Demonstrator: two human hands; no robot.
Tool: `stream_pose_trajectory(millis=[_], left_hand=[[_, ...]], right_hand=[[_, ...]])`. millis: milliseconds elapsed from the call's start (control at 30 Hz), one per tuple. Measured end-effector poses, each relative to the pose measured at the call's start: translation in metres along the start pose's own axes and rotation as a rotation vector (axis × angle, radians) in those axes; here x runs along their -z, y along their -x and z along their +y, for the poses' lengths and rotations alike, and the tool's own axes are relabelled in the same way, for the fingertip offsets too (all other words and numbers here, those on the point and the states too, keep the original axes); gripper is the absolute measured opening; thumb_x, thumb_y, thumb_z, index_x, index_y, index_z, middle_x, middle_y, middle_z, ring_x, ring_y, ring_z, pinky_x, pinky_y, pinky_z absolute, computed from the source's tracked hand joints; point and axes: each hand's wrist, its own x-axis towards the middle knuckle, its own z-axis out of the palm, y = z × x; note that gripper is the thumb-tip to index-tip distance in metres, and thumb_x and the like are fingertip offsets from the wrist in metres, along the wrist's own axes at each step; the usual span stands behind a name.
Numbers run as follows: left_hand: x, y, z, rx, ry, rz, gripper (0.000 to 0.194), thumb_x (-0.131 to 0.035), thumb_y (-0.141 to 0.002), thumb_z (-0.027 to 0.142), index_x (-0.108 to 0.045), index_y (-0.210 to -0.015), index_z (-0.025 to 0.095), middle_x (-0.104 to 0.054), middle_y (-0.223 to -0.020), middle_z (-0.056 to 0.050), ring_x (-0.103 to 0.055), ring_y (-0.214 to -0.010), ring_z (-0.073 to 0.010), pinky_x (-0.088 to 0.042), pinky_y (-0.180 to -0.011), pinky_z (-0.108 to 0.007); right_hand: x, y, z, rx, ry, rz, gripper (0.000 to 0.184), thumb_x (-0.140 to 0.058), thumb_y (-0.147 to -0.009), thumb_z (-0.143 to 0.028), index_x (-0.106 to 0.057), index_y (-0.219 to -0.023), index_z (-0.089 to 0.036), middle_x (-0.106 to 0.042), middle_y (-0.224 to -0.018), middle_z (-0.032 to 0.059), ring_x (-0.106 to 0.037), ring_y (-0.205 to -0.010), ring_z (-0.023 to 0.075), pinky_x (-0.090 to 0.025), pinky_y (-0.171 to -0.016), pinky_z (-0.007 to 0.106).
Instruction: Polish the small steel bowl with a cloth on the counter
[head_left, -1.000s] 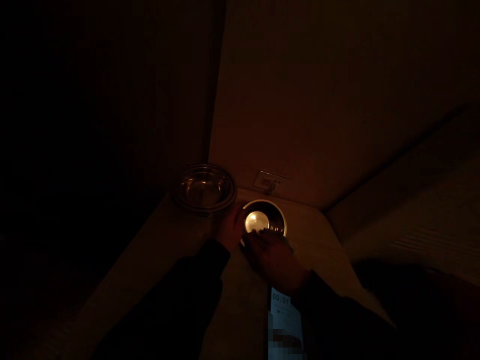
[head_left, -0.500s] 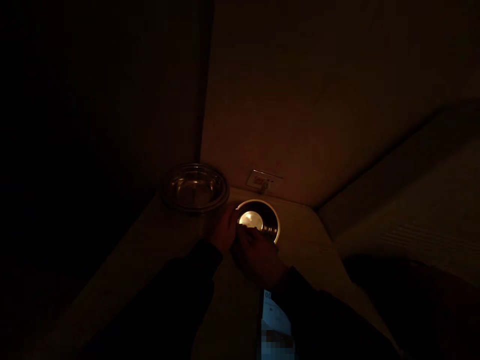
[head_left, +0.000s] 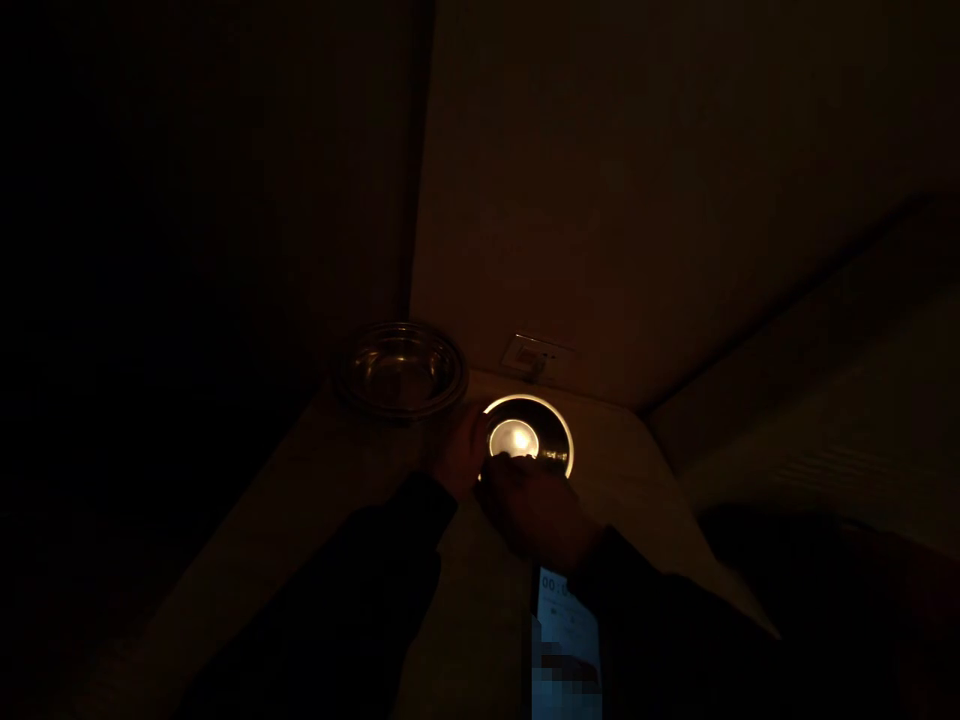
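A bowl (head_left: pixel 553 425) gleams on a dim worktop (head_left: pixel 619 460), left hand (head_left: pixel 461 455) and right hand (head_left: pixel 540 510) at its rim (how open, or gripping what, darkness hides).

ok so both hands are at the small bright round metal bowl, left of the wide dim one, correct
Not left: the head view shows the small bright round metal bowl right of the wide dim round metal bowl. The left hand and right hand are both at the small one.

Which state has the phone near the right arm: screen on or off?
On: the phone's screen glows blue-white in the dark, and digits show near its top.
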Motion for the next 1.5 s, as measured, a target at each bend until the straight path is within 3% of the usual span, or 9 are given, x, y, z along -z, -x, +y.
stream_pose_trajectory(millis=[133, 333, 433, 600, 767, 1033, 1233, 1367, 1500], left_hand=[[0.004, 0.0, 0.003, 0.007, -0.03, 0.035, 0.03, -0.038, -0.09, 0.026, -0.059, -0.109, 0.018, -0.068, -0.106, -0.008, -0.063, -0.099, -0.0194, -0.048, -0.09, -0.033], [0.007, 0.0, 0.001, -0.035, -0.022, -0.004, 0.032, -0.038, -0.09, 0.026, -0.058, -0.113, 0.017, -0.069, -0.108, -0.008, -0.064, -0.099, -0.0183, -0.049, -0.091, -0.032], [0.005, 0.0, -0.002, -0.05, 0.016, -0.01, 0.032, -0.038, -0.09, 0.025, -0.06, -0.111, 0.019, -0.07, -0.106, -0.006, -0.064, -0.099, -0.0164, -0.049, -0.09, -0.03], [0.002, -0.002, -0.001, -0.047, 0.027, 0.021, 0.031, -0.038, -0.09, 0.024, -0.061, -0.111, 0.019, -0.07, -0.105, -0.005, -0.065, -0.096, -0.016, -0.05, -0.089, -0.029], [0.007, -0.003, 0.001, -0.029, -0.054, 0.057, 0.031, -0.04, -0.089, 0.023, -0.061, -0.112, 0.018, -0.07, -0.107, -0.007, -0.065, -0.098, -0.018, -0.051, -0.088, -0.031], [0.012, -0.004, -0.002, -0.047, -0.064, 0.018, 0.031, -0.042, -0.089, 0.024, -0.062, -0.112, 0.019, -0.07, -0.106, -0.007, -0.065, -0.099, -0.0185, -0.05, -0.09, -0.031], [0.01, -0.004, 0.003, 0.031, 0.008, 0.054, 0.03, -0.042, -0.089, 0.026, -0.061, -0.11, 0.018, -0.069, -0.109, -0.007, -0.063, -0.103, -0.0183, -0.048, -0.093, -0.033], [0.008, -0.002, 0.005, 0.055, 0.002, 0.037, 0.032, -0.041, -0.089, 0.027, -0.058, -0.114, 0.016, -0.067, -0.114, -0.01, -0.06, -0.109, -0.02, -0.045, -0.097, -0.037], [0.007, -0.002, 0.005, 0.061, 0.024, 0.02, 0.032, -0.038, -0.089, 0.021, -0.057, -0.114, 0.015, -0.066, -0.116, -0.011, -0.06, -0.108, -0.0193, -0.045, -0.097, -0.036]], right_hand=[[0.0, -0.009, -0.009, -0.031, 0.005, 0.03, 0.028, -0.044, -0.093, -0.022, -0.051, -0.116, -0.008, -0.062, -0.106, 0.0158, -0.057, -0.094, 0.0254, -0.048, -0.075, 0.033], [-0.006, 0.01, 0.015, 0.098, 0.002, 0.001, 0.027, -0.047, -0.092, -0.02, -0.052, -0.118, -0.013, -0.062, -0.113, 0.0114, -0.053, -0.107, 0.0248, -0.037, -0.098, 0.04], [-0.008, 0.017, 0.024, 0.174, 0.021, -0.013, 0.03, -0.047, -0.092, -0.019, -0.051, -0.121, -0.013, -0.062, -0.114, 0.012, -0.052, -0.108, 0.0244, -0.035, -0.099, 0.042], [-0.006, 0.006, 0.008, 0.066, 0.012, 0.0, 0.024, -0.043, -0.094, -0.022, -0.055, -0.114, -0.013, -0.065, -0.103, 0.0114, -0.056, -0.101, 0.0229, -0.044, -0.088, 0.036], [-0.004, -0.01, -0.012, -0.034, 0.014, 0.048, 0.026, -0.045, -0.093, -0.02, -0.052, -0.114, -0.009, -0.063, -0.107, 0.0165, -0.057, -0.098, 0.0249, -0.048, -0.076, 0.033], [-0.004, 0.006, 0.003, 0.066, -0.003, 0.033, 0.028, -0.046, -0.093, -0.022, -0.053, -0.119, -0.012, -0.065, -0.108, 0.0121, -0.056, -0.101, 0.022, -0.043, -0.09, 0.036], [-0.01, 0.004, 0.0, 0.046, 0.006, 0.04, 0.029, -0.042, -0.094, -0.019, -0.053, -0.119, -0.009, -0.063, -0.111, 0.0148, -0.055, -0.102, 0.0234, -0.045, -0.087, 0.035], [-0.01, -0.002, -0.001, -0.033, -0.004, 0.058, 0.028, -0.04, -0.095, -0.022, -0.054, -0.116, -0.009, -0.066, -0.099, 0.0131, -0.059, -0.086, 0.0211, -0.047, -0.075, 0.03], [-0.013, -0.008, -0.002, -0.056, -0.016, 0.079, 0.028, -0.041, -0.095, -0.021, -0.051, -0.118, -0.01, -0.065, -0.104, 0.0126, -0.057, -0.091, 0.0209, -0.046, -0.08, 0.031]])
